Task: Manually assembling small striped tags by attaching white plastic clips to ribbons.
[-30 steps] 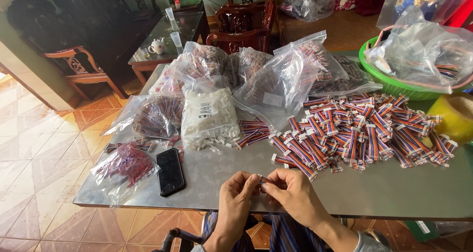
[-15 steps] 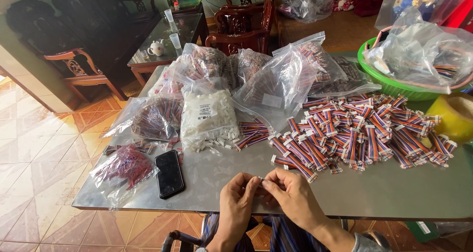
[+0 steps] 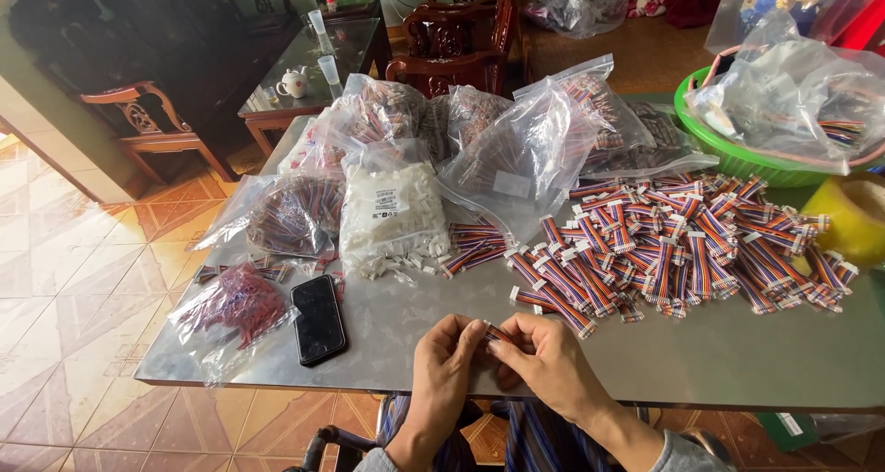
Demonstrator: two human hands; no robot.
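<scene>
Bag point(image 3: 392, 216) holds white connectors point(image 3: 406, 262)

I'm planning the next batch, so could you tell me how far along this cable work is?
Done, it seems: a pile of finished ribbon cables on the table. In hand: both hands, left hand and right hand, pinch one small cable piece. Left: several full bags and white connectors.

Smooth dull metal table point(image 3: 719, 361), glossy clear plastic bags point(image 3: 525, 149), glossy black phone point(image 3: 318, 320)

Phone point(image 3: 319, 318) left of hands; cable pile point(image 3: 678, 246) behind, right.
</scene>
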